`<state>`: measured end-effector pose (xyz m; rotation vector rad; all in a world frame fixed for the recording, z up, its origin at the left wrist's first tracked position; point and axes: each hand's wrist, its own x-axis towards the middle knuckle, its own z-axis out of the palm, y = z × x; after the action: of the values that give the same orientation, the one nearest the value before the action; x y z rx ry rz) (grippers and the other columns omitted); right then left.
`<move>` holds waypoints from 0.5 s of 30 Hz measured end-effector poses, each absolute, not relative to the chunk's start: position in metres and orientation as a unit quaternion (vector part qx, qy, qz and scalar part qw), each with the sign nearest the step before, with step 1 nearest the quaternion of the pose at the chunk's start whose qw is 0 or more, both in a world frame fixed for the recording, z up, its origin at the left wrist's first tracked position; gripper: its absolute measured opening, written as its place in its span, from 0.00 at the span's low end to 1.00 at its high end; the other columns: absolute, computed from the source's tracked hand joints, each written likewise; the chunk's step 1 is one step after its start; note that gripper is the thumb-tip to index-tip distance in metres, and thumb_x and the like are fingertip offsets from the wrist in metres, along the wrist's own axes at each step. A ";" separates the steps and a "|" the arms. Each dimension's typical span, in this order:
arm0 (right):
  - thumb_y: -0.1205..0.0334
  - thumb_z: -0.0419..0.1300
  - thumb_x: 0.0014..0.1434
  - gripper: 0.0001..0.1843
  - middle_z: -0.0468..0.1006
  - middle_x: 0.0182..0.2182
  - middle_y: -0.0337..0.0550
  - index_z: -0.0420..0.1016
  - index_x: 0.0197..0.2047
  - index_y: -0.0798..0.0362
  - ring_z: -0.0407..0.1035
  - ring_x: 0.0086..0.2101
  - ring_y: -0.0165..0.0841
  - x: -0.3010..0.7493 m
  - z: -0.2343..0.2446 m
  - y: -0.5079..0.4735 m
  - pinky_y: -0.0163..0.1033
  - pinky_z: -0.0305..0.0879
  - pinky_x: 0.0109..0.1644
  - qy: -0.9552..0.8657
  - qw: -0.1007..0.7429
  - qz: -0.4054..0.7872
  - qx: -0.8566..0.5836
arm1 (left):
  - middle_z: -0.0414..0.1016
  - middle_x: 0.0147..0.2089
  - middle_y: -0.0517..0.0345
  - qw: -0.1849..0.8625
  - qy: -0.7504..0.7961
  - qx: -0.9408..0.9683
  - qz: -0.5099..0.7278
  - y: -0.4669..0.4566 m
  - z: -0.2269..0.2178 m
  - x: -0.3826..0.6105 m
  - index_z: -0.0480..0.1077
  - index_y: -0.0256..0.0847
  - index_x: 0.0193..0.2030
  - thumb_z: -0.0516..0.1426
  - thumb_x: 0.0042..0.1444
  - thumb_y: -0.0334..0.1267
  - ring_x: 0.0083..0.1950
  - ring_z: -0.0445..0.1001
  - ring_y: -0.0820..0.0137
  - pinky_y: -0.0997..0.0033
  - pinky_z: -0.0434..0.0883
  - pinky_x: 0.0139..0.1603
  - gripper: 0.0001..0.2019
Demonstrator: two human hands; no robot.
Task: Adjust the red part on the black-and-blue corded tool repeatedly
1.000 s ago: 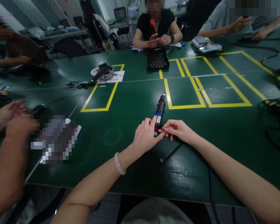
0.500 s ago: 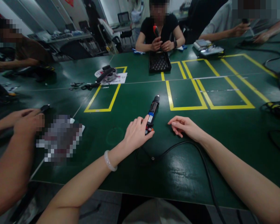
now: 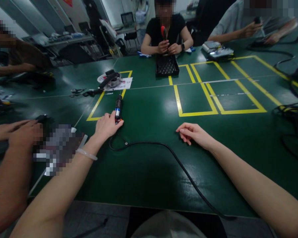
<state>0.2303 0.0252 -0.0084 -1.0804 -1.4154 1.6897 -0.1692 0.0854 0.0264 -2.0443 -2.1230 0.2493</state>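
A black cylindrical tool point(image 3: 118, 106) with a blue and silver band lies on the green table point(image 3: 149, 158), across the edge of a yellow-taped rectangle. My left hand point(image 3: 106, 126) holds its near end, fingers wrapped around it. A black cable point(image 3: 164, 148) runs from that end toward the table's near edge. My right hand point(image 3: 192, 133) rests on the table to the right, fingers loosely curled, holding nothing.
A black tray point(image 3: 167, 65) sits before a person across the table. A dish with tools on white paper point(image 3: 113, 80) lies at the far left. Another person's hands point(image 3: 20, 132) work at my left. Cables point(image 3: 295, 115) pile at the right. Yellow tape boxes point(image 3: 213, 96) mark the table.
My left hand has slid the tool to the left across the table, dragging its cable. My right hand let go of the tool's end and now rests on the table.
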 end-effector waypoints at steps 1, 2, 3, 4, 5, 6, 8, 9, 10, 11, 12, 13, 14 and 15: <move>0.49 0.64 0.59 0.18 0.70 0.23 0.37 0.74 0.41 0.57 0.66 0.22 0.25 0.230 -0.008 0.025 0.29 0.62 0.19 -0.543 0.336 0.648 -0.415 | 0.68 0.52 0.36 0.088 -0.727 -0.675 0.090 0.092 0.027 -0.179 0.60 0.34 0.64 0.45 0.63 0.60 0.50 0.71 0.47 0.56 0.65 0.49 0.34; 0.49 0.63 0.60 0.18 0.70 0.24 0.37 0.74 0.41 0.57 0.66 0.22 0.25 0.231 -0.009 0.025 0.29 0.62 0.19 -0.544 0.335 0.647 -0.416 | 0.68 0.53 0.35 0.080 -0.740 -0.662 0.095 0.098 0.028 -0.189 0.61 0.34 0.63 0.44 0.63 0.60 0.51 0.71 0.46 0.56 0.65 0.48 0.34; 0.49 0.63 0.60 0.18 0.70 0.24 0.37 0.74 0.41 0.57 0.66 0.23 0.26 0.231 -0.009 0.025 0.29 0.62 0.19 -0.545 0.335 0.646 -0.416 | 0.67 0.54 0.35 0.069 -0.751 -0.649 0.099 0.104 0.029 -0.198 0.61 0.33 0.63 0.45 0.63 0.61 0.52 0.70 0.46 0.56 0.65 0.48 0.34; 0.49 0.63 0.60 0.18 0.70 0.24 0.37 0.74 0.41 0.57 0.66 0.23 0.26 0.231 -0.009 0.025 0.29 0.62 0.19 -0.546 0.334 0.646 -0.416 | 0.66 0.55 0.34 0.057 -0.760 -0.639 0.101 0.109 0.030 -0.208 0.60 0.33 0.63 0.45 0.63 0.61 0.53 0.69 0.46 0.56 0.65 0.48 0.34; 0.49 0.63 0.60 0.18 0.70 0.24 0.37 0.74 0.41 0.57 0.66 0.23 0.26 0.231 -0.009 0.026 0.29 0.63 0.19 -0.546 0.334 0.646 -0.416 | 0.65 0.57 0.34 0.046 -0.768 -0.630 0.103 0.114 0.031 -0.216 0.59 0.33 0.64 0.44 0.63 0.61 0.54 0.68 0.47 0.55 0.64 0.49 0.34; 0.49 0.63 0.60 0.18 0.70 0.24 0.37 0.74 0.42 0.57 0.66 0.23 0.26 0.231 -0.010 0.026 0.29 0.63 0.19 -0.546 0.335 0.646 -0.415 | 0.65 0.58 0.35 0.037 -0.775 -0.623 0.105 0.118 0.032 -0.224 0.58 0.33 0.64 0.44 0.64 0.60 0.54 0.68 0.48 0.55 0.64 0.49 0.34; 0.49 0.63 0.60 0.18 0.71 0.24 0.37 0.73 0.42 0.57 0.66 0.23 0.26 0.231 -0.010 0.026 0.29 0.63 0.19 -0.547 0.335 0.647 -0.413 | 0.63 0.59 0.36 0.025 -0.786 -0.609 0.107 0.126 0.034 -0.239 0.56 0.32 0.65 0.44 0.65 0.58 0.54 0.66 0.50 0.55 0.63 0.50 0.33; 0.49 0.63 0.60 0.18 0.71 0.24 0.37 0.73 0.42 0.57 0.66 0.23 0.26 0.231 -0.010 0.027 0.29 0.63 0.19 -0.547 0.335 0.647 -0.412 | 0.63 0.59 0.36 0.021 -0.791 -0.601 0.108 0.129 0.035 -0.245 0.55 0.31 0.65 0.44 0.66 0.57 0.54 0.66 0.52 0.56 0.63 0.51 0.32; 0.49 0.63 0.60 0.18 0.71 0.25 0.37 0.73 0.42 0.57 0.67 0.23 0.26 0.231 -0.010 0.027 0.29 0.63 0.19 -0.548 0.335 0.647 -0.412 | 0.63 0.59 0.37 0.018 -0.798 -0.593 0.108 0.133 0.035 -0.250 0.55 0.30 0.65 0.44 0.66 0.56 0.54 0.65 0.53 0.56 0.62 0.51 0.32; 0.49 0.63 0.60 0.18 0.71 0.25 0.37 0.73 0.41 0.56 0.67 0.23 0.26 0.231 -0.010 0.027 0.29 0.64 0.20 -0.548 0.335 0.646 -0.412 | 0.63 0.59 0.37 0.015 -0.804 -0.585 0.107 0.136 0.036 -0.254 0.55 0.29 0.64 0.44 0.67 0.56 0.53 0.65 0.54 0.57 0.62 0.51 0.31; 0.49 0.63 0.60 0.18 0.71 0.25 0.38 0.74 0.41 0.56 0.67 0.23 0.26 0.231 -0.010 0.027 0.29 0.64 0.20 -0.548 0.336 0.646 -0.412 | 0.62 0.59 0.37 0.013 -0.809 -0.578 0.106 0.139 0.036 -0.258 0.55 0.28 0.64 0.44 0.67 0.55 0.53 0.64 0.55 0.58 0.62 0.50 0.31; 0.49 0.63 0.60 0.18 0.71 0.25 0.37 0.74 0.41 0.56 0.67 0.23 0.26 0.231 -0.010 0.027 0.30 0.64 0.20 -0.547 0.336 0.646 -0.413 | 0.62 0.60 0.37 0.011 -0.814 -0.571 0.105 0.141 0.036 -0.261 0.55 0.28 0.63 0.45 0.67 0.55 0.53 0.64 0.56 0.59 0.62 0.50 0.30; 0.48 0.63 0.60 0.18 0.71 0.25 0.37 0.74 0.41 0.56 0.67 0.23 0.26 0.231 -0.009 0.027 0.30 0.64 0.20 -0.546 0.336 0.646 -0.415 | 0.62 0.60 0.38 0.010 -0.818 -0.565 0.103 0.143 0.036 -0.263 0.56 0.28 0.63 0.45 0.67 0.54 0.52 0.64 0.57 0.60 0.62 0.50 0.30; 0.48 0.63 0.60 0.18 0.71 0.25 0.37 0.74 0.41 0.56 0.67 0.23 0.26 0.231 -0.009 0.027 0.30 0.65 0.20 -0.546 0.334 0.646 -0.416 | 0.62 0.60 0.37 0.010 -0.822 -0.560 0.100 0.145 0.035 -0.265 0.56 0.27 0.63 0.45 0.67 0.53 0.52 0.64 0.57 0.60 0.62 0.49 0.30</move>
<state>0.2309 0.0269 -0.0090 -1.0864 -1.4251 1.6857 -0.2647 0.1445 0.0351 -1.7490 -2.5666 0.3129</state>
